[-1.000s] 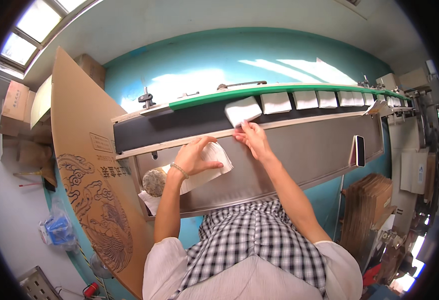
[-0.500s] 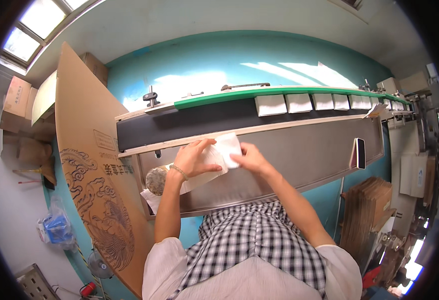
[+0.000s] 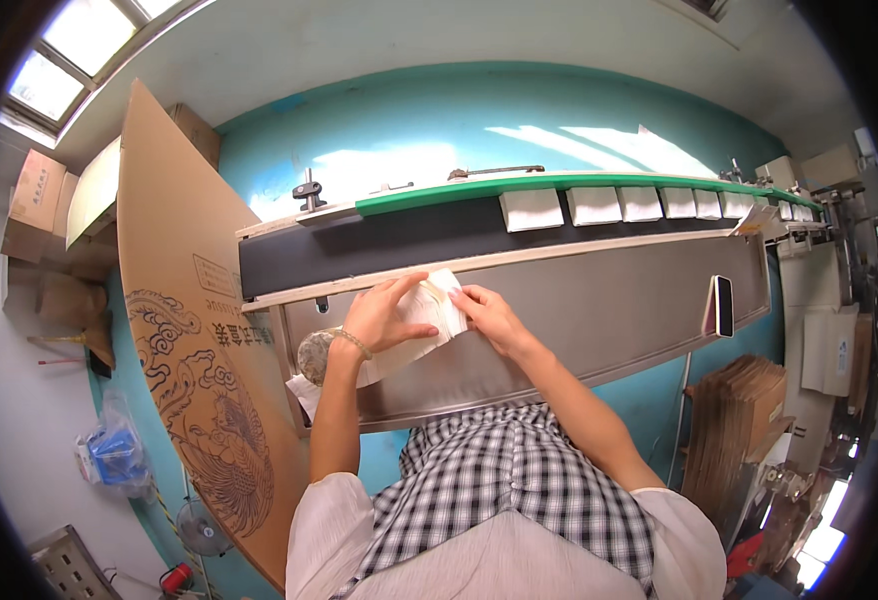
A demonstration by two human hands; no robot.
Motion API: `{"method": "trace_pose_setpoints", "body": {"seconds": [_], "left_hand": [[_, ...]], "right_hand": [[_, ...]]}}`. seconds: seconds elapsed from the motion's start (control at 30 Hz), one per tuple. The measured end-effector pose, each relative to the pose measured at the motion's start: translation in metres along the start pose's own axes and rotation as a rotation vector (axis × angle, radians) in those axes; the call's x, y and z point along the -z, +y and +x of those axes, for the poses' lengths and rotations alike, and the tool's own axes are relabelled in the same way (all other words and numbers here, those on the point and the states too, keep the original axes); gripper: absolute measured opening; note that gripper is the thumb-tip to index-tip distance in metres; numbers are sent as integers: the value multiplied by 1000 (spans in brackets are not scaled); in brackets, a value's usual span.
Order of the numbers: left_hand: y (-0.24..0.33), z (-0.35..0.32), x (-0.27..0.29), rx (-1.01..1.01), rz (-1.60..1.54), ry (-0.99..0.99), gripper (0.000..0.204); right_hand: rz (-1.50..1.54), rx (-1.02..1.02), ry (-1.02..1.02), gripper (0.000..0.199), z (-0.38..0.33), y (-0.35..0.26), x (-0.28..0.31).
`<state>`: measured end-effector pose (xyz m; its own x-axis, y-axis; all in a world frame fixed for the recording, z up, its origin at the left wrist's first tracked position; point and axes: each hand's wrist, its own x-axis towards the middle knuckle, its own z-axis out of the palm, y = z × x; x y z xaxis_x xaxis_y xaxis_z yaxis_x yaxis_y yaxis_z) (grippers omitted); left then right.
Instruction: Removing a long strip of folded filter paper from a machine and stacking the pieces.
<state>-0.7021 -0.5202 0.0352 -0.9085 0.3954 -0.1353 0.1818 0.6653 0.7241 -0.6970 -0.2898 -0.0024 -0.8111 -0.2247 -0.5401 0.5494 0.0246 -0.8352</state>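
left hand (image 3: pixel 381 312), right hand (image 3: pixel 489 312), grips closed together

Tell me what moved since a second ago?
The right hand drew back from the belt to the steel table, bringing a white packet to the left hand. Both hands now hold it. The row of white packets on the belt slid right. The cardboard sheet and phone stayed put.

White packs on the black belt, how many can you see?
6, maybe more. White packs sit in a row on the belt, under the green rail. Any farther right are too small to tell.
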Motion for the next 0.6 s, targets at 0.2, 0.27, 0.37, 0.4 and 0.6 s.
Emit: {"method": "trace_pose_setpoints", "body": {"seconds": [0.2, 0.27, 0.37, 0.4, 0.6], "left_hand": [[2, 1, 2, 54, -10, -59, 90], [-4, 0, -2, 19, -15, -14, 88], [-8, 0, -5, -27, -35, 37, 85], [-9, 0, -5, -32, -53, 43, 84], [-3, -1, 1, 30, -54, -28, 78]], "right_hand": [[-375, 199, -25, 49, -1, -9, -1], [-500, 268, 21, 49, -7, -25, -14], [-265, 237, -19, 46, 11, -4, -12], [-267, 238, -22, 46, 11, -1, -8], [-307, 204, -103, 26, 13, 10, 21]]}}
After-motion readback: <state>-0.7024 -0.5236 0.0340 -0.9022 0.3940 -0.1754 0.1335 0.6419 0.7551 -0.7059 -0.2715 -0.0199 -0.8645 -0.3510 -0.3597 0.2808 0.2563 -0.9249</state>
